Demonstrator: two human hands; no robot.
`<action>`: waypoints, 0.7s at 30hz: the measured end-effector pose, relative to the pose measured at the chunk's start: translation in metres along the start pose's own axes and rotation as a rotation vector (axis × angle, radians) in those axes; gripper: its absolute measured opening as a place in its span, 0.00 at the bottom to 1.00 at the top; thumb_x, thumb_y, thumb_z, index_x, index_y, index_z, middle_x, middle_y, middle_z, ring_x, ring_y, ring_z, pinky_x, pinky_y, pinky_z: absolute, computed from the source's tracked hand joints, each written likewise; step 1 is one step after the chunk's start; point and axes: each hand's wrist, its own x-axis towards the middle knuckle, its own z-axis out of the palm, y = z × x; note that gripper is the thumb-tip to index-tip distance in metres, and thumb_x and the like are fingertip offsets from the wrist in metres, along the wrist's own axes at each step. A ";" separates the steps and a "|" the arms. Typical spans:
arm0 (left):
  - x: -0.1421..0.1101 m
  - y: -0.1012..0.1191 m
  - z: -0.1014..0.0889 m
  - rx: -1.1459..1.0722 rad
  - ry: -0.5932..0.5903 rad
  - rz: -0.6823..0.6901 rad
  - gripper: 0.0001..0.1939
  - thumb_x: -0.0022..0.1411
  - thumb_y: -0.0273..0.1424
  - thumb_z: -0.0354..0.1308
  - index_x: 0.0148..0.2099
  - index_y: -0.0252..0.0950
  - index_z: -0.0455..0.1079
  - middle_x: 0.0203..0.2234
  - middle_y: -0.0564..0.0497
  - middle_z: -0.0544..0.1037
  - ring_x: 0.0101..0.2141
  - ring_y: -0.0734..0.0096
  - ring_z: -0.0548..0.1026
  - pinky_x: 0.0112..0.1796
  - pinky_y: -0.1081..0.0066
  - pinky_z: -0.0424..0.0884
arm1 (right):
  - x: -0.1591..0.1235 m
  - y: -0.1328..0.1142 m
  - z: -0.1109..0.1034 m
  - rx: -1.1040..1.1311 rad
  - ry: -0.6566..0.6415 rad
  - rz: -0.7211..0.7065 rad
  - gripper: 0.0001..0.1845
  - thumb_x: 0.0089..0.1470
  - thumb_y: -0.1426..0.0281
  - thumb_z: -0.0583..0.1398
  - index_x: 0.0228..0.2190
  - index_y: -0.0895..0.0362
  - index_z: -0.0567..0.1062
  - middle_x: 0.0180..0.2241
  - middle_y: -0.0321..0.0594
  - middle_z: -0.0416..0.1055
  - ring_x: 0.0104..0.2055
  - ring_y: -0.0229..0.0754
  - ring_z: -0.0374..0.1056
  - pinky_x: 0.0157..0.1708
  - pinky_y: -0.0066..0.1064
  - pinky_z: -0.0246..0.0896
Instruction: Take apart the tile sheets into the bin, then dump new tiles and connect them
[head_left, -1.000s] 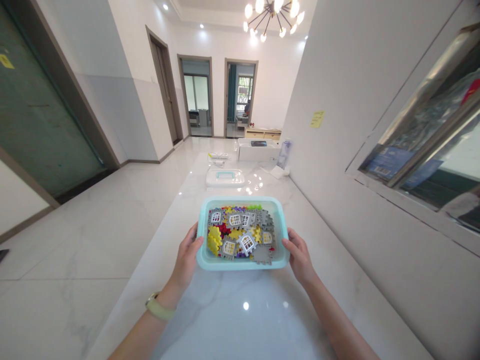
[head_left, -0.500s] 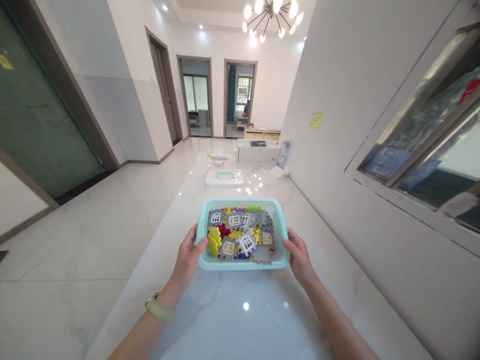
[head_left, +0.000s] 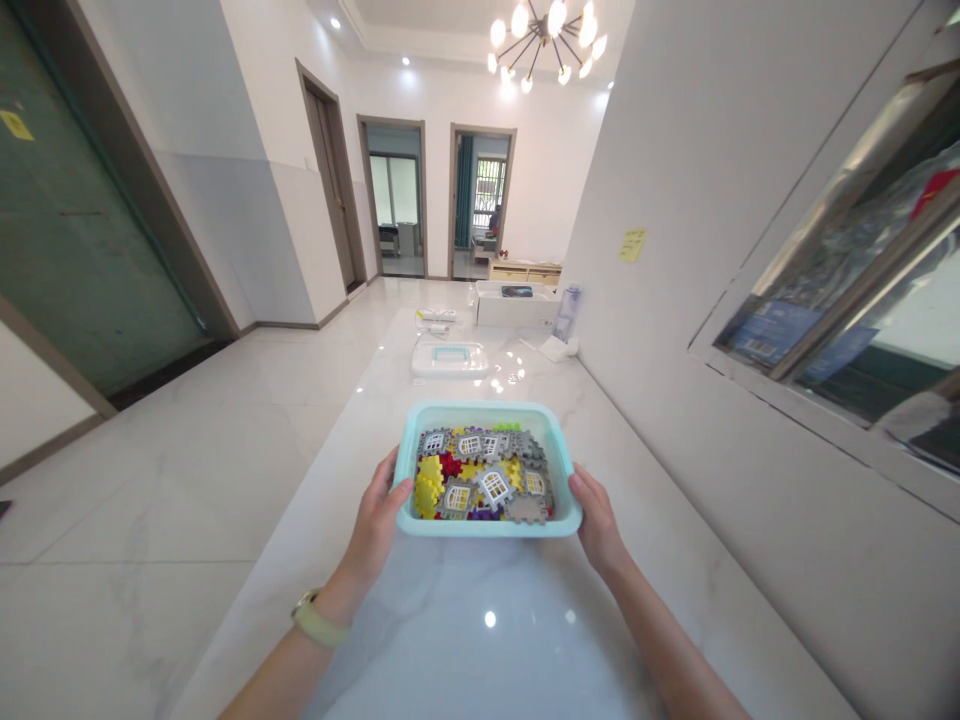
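Note:
A light turquoise plastic bin (head_left: 487, 529) is between my two hands above or on the marble-look table; I cannot tell whether its base touches. My left hand (head_left: 381, 508) grips its left end, thumb on the rim and fingers along the outside wall. At the opposite end, my right hand (head_left: 598, 515) holds it in the same way. Interlocking toy building pieces fill the bin: yellow pieces (head_left: 429, 488), grey pieces (head_left: 527, 509), red ones (head_left: 449, 463), and several grey tiles with white arched windows (head_left: 494, 487). The lower pieces are hidden.
Beyond the bin lies a clear lid (head_left: 450, 360) with a turquoise handle. Farther back are a white power strip (head_left: 436, 317), a white box (head_left: 514, 308) with a dark phone-like object on it, and a clear bottle (head_left: 567, 312). A wall runs along the table's right side.
The bin's near rim looks slightly raised and its far rim slightly lower in view, so its tilt has shifted a little. Both hands keep their hold.

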 end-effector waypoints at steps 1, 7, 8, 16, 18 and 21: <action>-0.001 -0.002 0.000 0.021 0.033 0.005 0.36 0.62 0.44 0.57 0.68 0.40 0.52 0.61 0.45 0.63 0.60 0.56 0.63 0.54 0.65 0.66 | 0.001 0.001 0.001 -0.020 0.012 0.009 0.26 0.57 0.45 0.53 0.34 0.55 0.76 0.28 0.39 0.73 0.28 0.45 0.64 0.25 0.32 0.60; -0.002 -0.004 0.001 0.121 0.039 0.081 0.35 0.63 0.45 0.54 0.68 0.40 0.52 0.64 0.45 0.58 0.63 0.56 0.56 0.60 0.61 0.57 | 0.004 0.004 0.000 -0.104 0.079 0.026 0.33 0.57 0.42 0.51 0.20 0.55 0.73 0.17 0.36 0.66 0.22 0.41 0.57 0.21 0.32 0.54; -0.002 -0.002 0.001 0.120 0.033 0.089 0.34 0.63 0.44 0.54 0.67 0.40 0.53 0.64 0.45 0.58 0.63 0.56 0.55 0.61 0.61 0.56 | 0.004 0.003 0.000 -0.108 0.084 0.022 0.33 0.57 0.42 0.51 0.20 0.55 0.72 0.17 0.35 0.66 0.21 0.41 0.56 0.22 0.32 0.54; -0.002 0.001 0.002 0.092 -0.006 0.088 0.30 0.64 0.41 0.53 0.65 0.40 0.55 0.62 0.47 0.61 0.62 0.56 0.57 0.60 0.61 0.58 | 0.002 -0.003 0.002 -0.164 0.104 -0.003 0.32 0.58 0.44 0.51 0.18 0.56 0.69 0.18 0.35 0.66 0.24 0.40 0.57 0.26 0.32 0.55; -0.002 -0.001 0.001 0.114 -0.006 0.093 0.29 0.64 0.41 0.53 0.65 0.41 0.54 0.61 0.47 0.61 0.62 0.57 0.58 0.60 0.61 0.58 | 0.002 -0.005 0.003 -0.170 0.106 -0.011 0.32 0.58 0.44 0.51 0.19 0.56 0.71 0.20 0.36 0.69 0.25 0.41 0.58 0.27 0.32 0.56; -0.002 -0.004 0.000 0.227 0.061 0.130 0.28 0.65 0.41 0.51 0.65 0.42 0.57 0.60 0.47 0.59 0.62 0.57 0.58 0.61 0.60 0.58 | 0.002 -0.008 0.003 -0.182 0.108 -0.015 0.31 0.59 0.45 0.51 0.21 0.56 0.72 0.23 0.37 0.72 0.26 0.42 0.61 0.28 0.32 0.57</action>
